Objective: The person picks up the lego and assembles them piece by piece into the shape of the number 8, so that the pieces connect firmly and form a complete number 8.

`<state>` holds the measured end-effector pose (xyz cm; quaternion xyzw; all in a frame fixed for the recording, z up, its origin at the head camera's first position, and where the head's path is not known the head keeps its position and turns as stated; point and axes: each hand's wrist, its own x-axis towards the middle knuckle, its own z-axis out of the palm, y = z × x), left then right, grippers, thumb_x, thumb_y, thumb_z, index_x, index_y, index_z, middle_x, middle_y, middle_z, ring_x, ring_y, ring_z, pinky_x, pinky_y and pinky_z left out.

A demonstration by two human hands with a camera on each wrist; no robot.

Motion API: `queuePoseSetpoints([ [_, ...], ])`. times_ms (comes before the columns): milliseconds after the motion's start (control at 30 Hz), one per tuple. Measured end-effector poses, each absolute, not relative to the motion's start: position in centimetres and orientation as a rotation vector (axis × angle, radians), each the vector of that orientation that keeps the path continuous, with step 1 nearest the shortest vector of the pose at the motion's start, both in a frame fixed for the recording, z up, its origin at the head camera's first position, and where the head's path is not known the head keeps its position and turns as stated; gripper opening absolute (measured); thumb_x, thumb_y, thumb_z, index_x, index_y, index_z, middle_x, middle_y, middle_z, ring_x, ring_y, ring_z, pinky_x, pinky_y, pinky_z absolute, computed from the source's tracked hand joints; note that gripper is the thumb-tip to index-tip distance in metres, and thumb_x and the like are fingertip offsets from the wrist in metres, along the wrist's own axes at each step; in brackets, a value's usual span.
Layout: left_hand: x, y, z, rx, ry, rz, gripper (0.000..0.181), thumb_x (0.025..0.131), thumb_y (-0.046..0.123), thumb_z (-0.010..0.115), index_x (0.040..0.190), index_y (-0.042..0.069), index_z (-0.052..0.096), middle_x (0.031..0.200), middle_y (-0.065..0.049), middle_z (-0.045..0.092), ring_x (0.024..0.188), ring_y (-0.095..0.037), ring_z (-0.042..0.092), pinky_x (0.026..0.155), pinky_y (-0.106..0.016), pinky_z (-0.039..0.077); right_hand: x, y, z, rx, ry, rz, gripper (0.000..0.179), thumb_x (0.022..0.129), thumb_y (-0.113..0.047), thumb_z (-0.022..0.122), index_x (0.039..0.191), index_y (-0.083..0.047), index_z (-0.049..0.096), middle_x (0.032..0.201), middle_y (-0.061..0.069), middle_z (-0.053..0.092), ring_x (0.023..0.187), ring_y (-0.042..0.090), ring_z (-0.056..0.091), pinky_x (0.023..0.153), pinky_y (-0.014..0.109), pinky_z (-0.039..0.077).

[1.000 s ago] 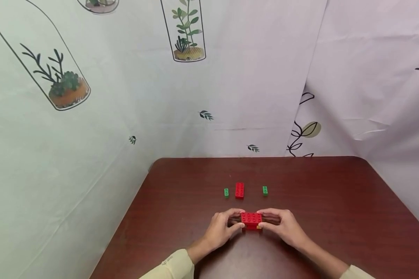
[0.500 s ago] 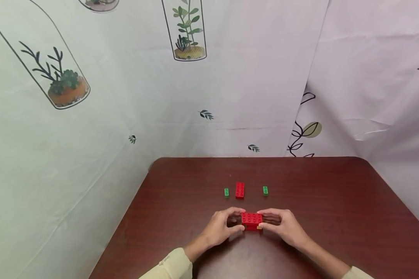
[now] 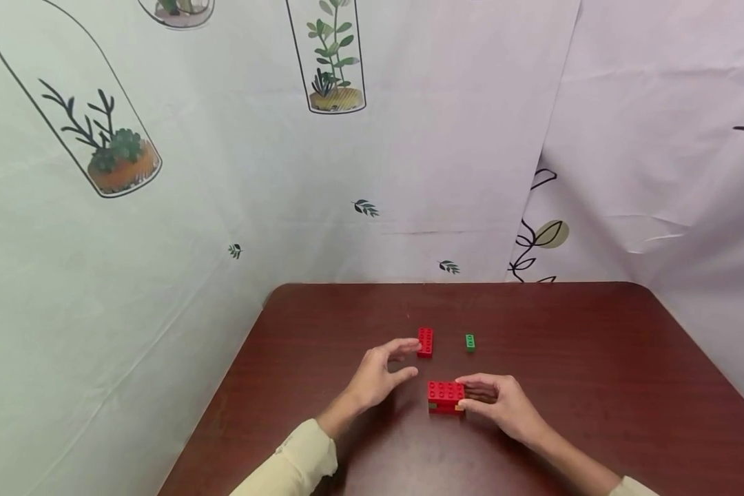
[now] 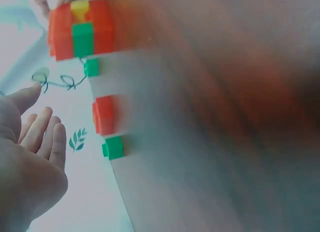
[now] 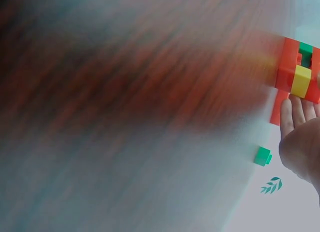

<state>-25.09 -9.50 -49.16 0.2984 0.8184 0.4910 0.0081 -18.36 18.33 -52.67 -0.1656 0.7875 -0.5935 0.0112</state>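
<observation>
A stack of bricks (image 3: 446,391) stands on the table, with red bricks above and below. Between them the left wrist view shows a green brick (image 4: 83,39) at one end and a yellow brick (image 4: 80,11). My right hand (image 3: 510,406) holds the stack's right end between thumb and fingers. My left hand (image 3: 375,375) is apart from the stack, its fingers extended and holding nothing, near a loose red brick (image 3: 426,342). One small green brick (image 4: 114,148) is covered by the left hand in the head view but shows in the left wrist view.
Another small green brick (image 3: 470,342) lies right of the loose red one. The brown table (image 3: 570,324) ends at a white hanging cloth (image 3: 446,172) printed with plants, which also runs along the left and right sides.
My left hand has let go of the stack and moved away from me and left, toward the loose bricks. The right hand stays on the stack, which has hardly moved.
</observation>
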Motion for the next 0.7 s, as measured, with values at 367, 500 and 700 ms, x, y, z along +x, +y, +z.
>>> queuePoseSetpoints([
  [367,-28.2,-9.8,-49.1,0.714,2.556,1.728,0.056,0.095,0.003,0.079,0.147,0.013,0.062,0.142,-0.005,0.068,0.134,-0.025,0.062,0.112,-0.049,0.049,-18.3,18.4,-52.6,-0.513,2.469,-1.841,0.038,0.09,-0.012,0.087,0.124,0.003,0.075,0.118,0.016,0.077,0.103,0.016,0.076,0.085,0.021,0.059],
  [500,-28.9,-10.0,-49.4,0.653,2.589,1.721,0.059,0.096,0.005,0.079,0.151,0.01,0.058,0.146,-0.008,0.066,0.138,-0.027,0.059,0.112,-0.051,0.047,-18.3,18.4,-52.6,-0.526,2.471,-1.845,0.039,0.09,-0.011,0.087,0.123,0.003,0.075,0.118,0.017,0.077,0.102,0.016,0.077,0.085,0.021,0.059],
  [700,-29.4,-10.0,-50.4,0.536,2.63,1.667,0.062,0.097,0.008,0.079,0.153,0.003,0.055,0.148,-0.011,0.064,0.141,-0.032,0.055,0.113,-0.054,0.046,-18.2,18.4,-52.6,-0.541,2.483,-1.841,0.038,0.089,-0.011,0.087,0.123,0.003,0.075,0.117,0.017,0.077,0.101,0.016,0.077,0.084,0.021,0.059],
])
